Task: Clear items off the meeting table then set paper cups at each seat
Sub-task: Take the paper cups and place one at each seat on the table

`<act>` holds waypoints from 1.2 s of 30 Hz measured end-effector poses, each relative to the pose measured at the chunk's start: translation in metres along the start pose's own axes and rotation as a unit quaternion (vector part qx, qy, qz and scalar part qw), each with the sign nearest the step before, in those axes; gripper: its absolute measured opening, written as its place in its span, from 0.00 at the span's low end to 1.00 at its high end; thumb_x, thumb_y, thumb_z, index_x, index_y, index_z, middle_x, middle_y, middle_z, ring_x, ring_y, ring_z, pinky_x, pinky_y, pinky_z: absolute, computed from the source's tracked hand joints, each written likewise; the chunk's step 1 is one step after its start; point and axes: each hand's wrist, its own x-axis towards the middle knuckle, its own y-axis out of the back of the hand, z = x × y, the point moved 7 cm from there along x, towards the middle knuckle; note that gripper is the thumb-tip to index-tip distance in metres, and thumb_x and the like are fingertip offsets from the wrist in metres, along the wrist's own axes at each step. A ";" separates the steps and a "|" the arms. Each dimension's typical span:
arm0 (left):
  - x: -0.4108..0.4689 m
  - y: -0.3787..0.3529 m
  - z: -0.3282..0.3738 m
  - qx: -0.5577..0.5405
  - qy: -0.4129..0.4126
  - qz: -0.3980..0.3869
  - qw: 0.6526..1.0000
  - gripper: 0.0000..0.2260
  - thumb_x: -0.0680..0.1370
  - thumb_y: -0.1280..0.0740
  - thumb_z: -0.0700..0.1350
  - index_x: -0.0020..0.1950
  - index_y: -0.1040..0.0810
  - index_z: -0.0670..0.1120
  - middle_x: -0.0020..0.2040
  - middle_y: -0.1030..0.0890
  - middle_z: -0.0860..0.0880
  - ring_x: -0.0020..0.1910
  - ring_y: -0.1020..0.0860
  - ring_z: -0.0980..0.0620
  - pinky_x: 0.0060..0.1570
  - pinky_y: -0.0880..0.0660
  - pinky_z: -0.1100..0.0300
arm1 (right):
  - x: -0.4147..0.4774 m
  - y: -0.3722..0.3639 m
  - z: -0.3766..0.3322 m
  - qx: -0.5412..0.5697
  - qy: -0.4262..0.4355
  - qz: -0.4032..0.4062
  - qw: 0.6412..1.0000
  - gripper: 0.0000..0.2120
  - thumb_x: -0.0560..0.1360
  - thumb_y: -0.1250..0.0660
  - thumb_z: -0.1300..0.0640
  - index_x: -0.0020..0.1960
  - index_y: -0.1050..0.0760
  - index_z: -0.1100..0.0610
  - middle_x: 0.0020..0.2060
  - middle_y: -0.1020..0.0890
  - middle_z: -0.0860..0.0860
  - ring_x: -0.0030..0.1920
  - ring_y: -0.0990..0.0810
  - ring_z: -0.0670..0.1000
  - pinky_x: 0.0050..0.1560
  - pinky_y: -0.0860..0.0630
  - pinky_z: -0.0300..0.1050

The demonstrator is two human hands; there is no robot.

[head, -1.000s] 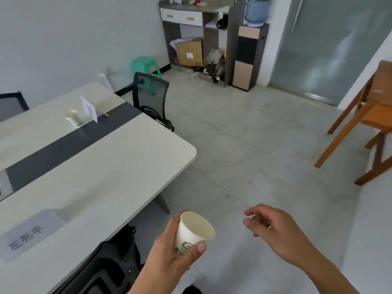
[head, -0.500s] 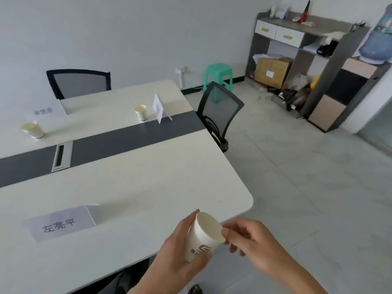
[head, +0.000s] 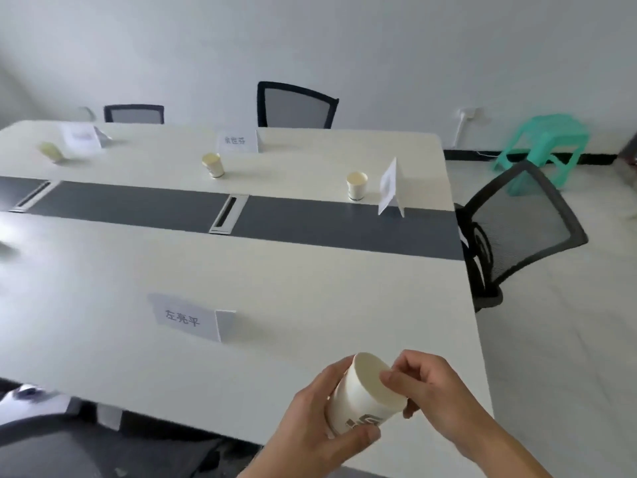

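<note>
My left hand (head: 317, 426) grips a white paper cup (head: 362, 398) around its side, held over the near right corner of the white meeting table (head: 103, 270). My right hand (head: 434, 398) pinches the rim of the same cup with thumb and fingers. Three more paper cups stand on the far half of the table: one at far left (head: 51, 152), one in the middle (head: 213, 165), one toward the right end (head: 357, 186). A name card (head: 188, 319) stands on the near side, left of the held cup.
More name cards stand at the far side (head: 238, 141) (head: 81, 136) and the right end (head: 390, 186). Black mesh chairs sit behind the table (head: 296, 105) (head: 134, 113) and at its right end (head: 517, 229). A green stool (head: 541, 146) stands by the wall. A dark strip (head: 138, 205) runs down the table's middle.
The view has swung left from the floor and shelves to the whole table. My right hand has come in and taken the rim of the cup that my left hand holds.
</note>
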 end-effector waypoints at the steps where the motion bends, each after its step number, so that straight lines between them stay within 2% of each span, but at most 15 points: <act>1: 0.005 0.002 -0.002 0.004 0.013 0.018 1.000 0.27 0.70 0.26 0.51 0.66 0.31 0.61 0.58 0.21 0.60 0.56 0.22 0.58 0.51 0.26 0.68 | 0.014 0.004 -0.004 -0.008 0.004 -0.017 1.000 0.17 0.69 0.28 0.52 0.39 0.26 0.67 0.30 0.23 0.52 0.31 0.26 0.49 0.32 0.27 0.41; 4: 0.006 0.015 -0.021 0.019 0.073 0.084 0.994 0.23 0.70 0.30 0.61 0.64 0.28 0.61 0.55 0.20 0.59 0.53 0.22 0.58 0.51 0.25 0.62 | 0.055 0.006 -0.016 -0.047 0.011 -0.073 0.996 0.14 0.74 0.29 0.59 0.39 0.27 0.69 0.30 0.25 0.54 0.30 0.27 0.49 0.32 0.27 0.41; 6: -0.005 0.027 -0.040 0.031 0.119 0.138 0.983 0.22 0.69 0.33 0.64 0.61 0.26 0.60 0.51 0.20 0.58 0.49 0.21 0.58 0.49 0.23 0.60 | 0.079 -0.001 -0.024 -0.072 0.012 -0.107 0.992 0.13 0.75 0.30 0.60 0.39 0.27 0.69 0.30 0.25 0.53 0.30 0.27 0.48 0.32 0.27 0.40; 9: -0.028 0.046 -0.063 0.022 0.181 0.209 0.961 0.14 0.72 0.30 0.56 0.57 0.24 0.59 0.47 0.19 0.56 0.45 0.20 0.59 0.44 0.23 0.63 | 0.111 -0.019 -0.038 -0.107 0.019 -0.135 0.985 0.13 0.75 0.30 0.60 0.39 0.28 0.68 0.29 0.25 0.52 0.30 0.27 0.47 0.33 0.27 0.41; 13: -0.044 0.069 -0.091 0.002 0.226 0.252 0.941 0.11 0.74 0.28 0.47 0.55 0.22 0.54 0.44 0.17 0.51 0.41 0.19 0.56 0.41 0.23 0.66 | 0.156 -0.049 -0.062 -0.146 0.042 -0.127 0.980 0.11 0.75 0.30 0.60 0.37 0.27 0.63 0.29 0.25 0.52 0.26 0.26 0.43 0.32 0.27 0.42; 16: -0.042 0.088 -0.119 -0.023 0.240 0.248 0.938 0.11 0.73 0.28 0.47 0.54 0.21 0.52 0.45 0.17 0.54 0.39 0.19 0.55 0.39 0.23 0.65 | 0.195 -0.074 -0.083 -0.180 0.071 -0.094 0.977 0.10 0.75 0.30 0.60 0.38 0.27 0.62 0.29 0.24 0.51 0.24 0.24 0.41 0.33 0.27 0.45; 20: -0.025 0.118 -0.155 -0.040 0.243 0.203 0.948 0.10 0.73 0.28 0.46 0.53 0.21 0.54 0.46 0.18 0.58 0.38 0.19 0.58 0.37 0.24 0.65 | 0.258 -0.112 -0.107 -0.235 0.092 -0.034 0.967 0.09 0.75 0.31 0.57 0.39 0.27 0.60 0.32 0.19 0.53 0.27 0.18 0.44 0.34 0.25 0.49; 23: -0.012 0.141 -0.180 -0.035 0.246 0.172 0.953 0.10 0.73 0.29 0.47 0.53 0.22 0.55 0.42 0.17 0.53 0.39 0.19 0.58 0.36 0.26 0.69 | 0.307 -0.144 -0.119 -0.268 0.093 -0.005 0.959 0.08 0.75 0.32 0.55 0.40 0.28 0.57 0.36 0.18 0.53 0.31 0.15 0.49 0.35 0.24 0.50; 26: -0.010 0.154 -0.201 -0.033 0.258 0.151 0.954 0.11 0.73 0.30 0.51 0.54 0.23 0.57 0.44 0.18 0.54 0.41 0.20 0.59 0.38 0.26 0.69 | 0.351 -0.172 -0.122 -0.289 0.092 0.022 0.953 0.06 0.75 0.34 0.56 0.41 0.29 0.57 0.34 0.20 0.50 0.34 0.14 0.51 0.37 0.22 0.50; 30: -0.024 0.162 -0.235 -0.055 0.293 0.127 0.946 0.11 0.71 0.30 0.54 0.53 0.25 0.60 0.45 0.19 0.55 0.40 0.20 0.59 0.41 0.24 0.67 | 0.407 -0.212 -0.105 -0.333 0.074 0.037 0.939 0.05 0.76 0.36 0.57 0.43 0.29 0.57 0.33 0.21 0.49 0.36 0.14 0.53 0.37 0.24 0.48; 34: -0.043 0.162 -0.260 -0.075 0.333 0.115 0.933 0.15 0.65 0.35 0.63 0.50 0.27 0.63 0.44 0.20 0.57 0.36 0.20 0.59 0.40 0.23 0.68 | 0.441 -0.233 -0.078 -0.365 0.038 0.048 0.929 0.04 0.75 0.36 0.56 0.44 0.29 0.56 0.31 0.22 0.47 0.41 0.14 0.56 0.43 0.22 0.50; 36: -0.048 0.164 -0.269 -0.077 0.345 0.115 0.928 0.16 0.64 0.36 0.64 0.49 0.27 0.63 0.44 0.20 0.57 0.37 0.19 0.57 0.40 0.23 0.68 | 0.449 -0.238 -0.067 -0.378 0.025 0.057 0.924 0.04 0.75 0.37 0.56 0.43 0.30 0.56 0.31 0.24 0.45 0.43 0.15 0.58 0.41 0.25 0.48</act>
